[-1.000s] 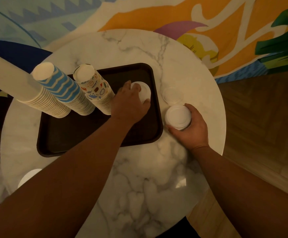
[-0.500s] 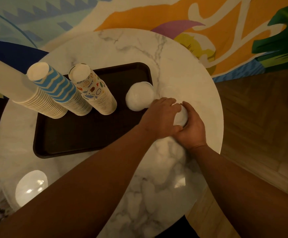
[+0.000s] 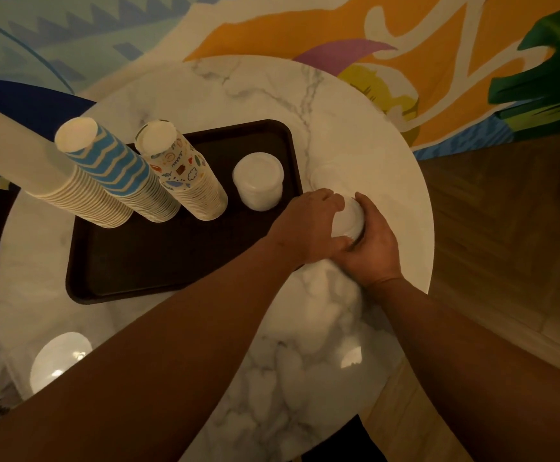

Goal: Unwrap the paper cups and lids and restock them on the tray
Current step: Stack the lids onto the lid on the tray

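We cup lid stack (image 3: 348, 221) between both hands on marble table (image 3: 365, 135), just right of tray (image 3: 132, 258): left hand (image 3: 305, 225) curled over it, right hand (image 3: 372, 241) wrapping its side. Stack axis upright, slightly tilted. Second lid stack (image 3: 258, 185) upright on tray.

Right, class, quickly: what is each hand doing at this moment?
Left hand: fingers curled round the stack of lids on the table.
Right hand: grips the same stack of lids from the other side.
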A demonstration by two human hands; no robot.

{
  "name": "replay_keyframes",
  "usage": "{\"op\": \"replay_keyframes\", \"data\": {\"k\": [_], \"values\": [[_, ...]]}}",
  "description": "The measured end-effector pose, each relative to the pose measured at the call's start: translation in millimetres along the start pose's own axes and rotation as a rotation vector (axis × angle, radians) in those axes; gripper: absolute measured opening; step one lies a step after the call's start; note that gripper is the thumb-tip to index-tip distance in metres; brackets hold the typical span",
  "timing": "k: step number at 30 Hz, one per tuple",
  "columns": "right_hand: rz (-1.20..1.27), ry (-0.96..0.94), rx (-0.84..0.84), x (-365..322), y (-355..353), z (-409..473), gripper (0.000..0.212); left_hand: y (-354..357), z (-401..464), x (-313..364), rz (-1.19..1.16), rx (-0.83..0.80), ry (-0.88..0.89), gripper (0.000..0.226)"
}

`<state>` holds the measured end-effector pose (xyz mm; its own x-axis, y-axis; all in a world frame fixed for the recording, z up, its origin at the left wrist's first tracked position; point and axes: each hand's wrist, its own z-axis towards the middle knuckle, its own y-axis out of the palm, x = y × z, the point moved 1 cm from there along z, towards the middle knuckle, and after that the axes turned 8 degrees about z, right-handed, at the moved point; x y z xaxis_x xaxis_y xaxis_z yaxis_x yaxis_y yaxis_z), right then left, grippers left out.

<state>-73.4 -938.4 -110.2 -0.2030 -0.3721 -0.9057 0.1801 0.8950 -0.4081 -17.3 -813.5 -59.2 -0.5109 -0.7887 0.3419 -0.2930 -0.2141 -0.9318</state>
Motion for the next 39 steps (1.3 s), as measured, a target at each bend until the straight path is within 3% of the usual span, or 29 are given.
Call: {"op": "replay_keyframes", "data": {"k": [6,10,15,25,33,35,37,39], "values": [[-0.002,0.002,0.013,0.1,0.7,0.5,0.105,-19.3,-13.9,-3.8,-0.053,0.158,0.005,0.058],[-0.041,-0.016,0.026,1.6,0.2,2.4,0.101,-45.4,-15.3,-33.6,0.055,0.437,-0.235,0.054],[-0.066,-0.032,0.023,3.2,0.2,1.3,0.099,-46.9,-11.7,-66.9,0.149,0.264,-0.428,0.051],[-0.081,-0.046,0.031,4.4,0.2,1.5,0.099,-49.2,-7.2,-65.7,0.029,0.210,-0.470,0.053],[-0.067,-0.051,0.029,3.9,-0.1,1.5,0.097,-51.5,-0.2,-68.4,0.087,0.153,-0.490,0.068],[-0.069,-0.053,0.027,4.6,-0.4,2.9,0.100,-49.7,-4.8,-58.2,0.105,0.319,-0.427,0.062],[-0.073,-0.041,0.013,5.3,-0.5,4.6,0.104,-44.2,-9.2,-37.7,0.035,0.480,-0.252,0.050],[-0.081,-0.031,0.008,3.9,-0.5,4.4,0.108,-31.1,-11.2,-14.5,-0.008,0.356,-0.081,0.044]]}}
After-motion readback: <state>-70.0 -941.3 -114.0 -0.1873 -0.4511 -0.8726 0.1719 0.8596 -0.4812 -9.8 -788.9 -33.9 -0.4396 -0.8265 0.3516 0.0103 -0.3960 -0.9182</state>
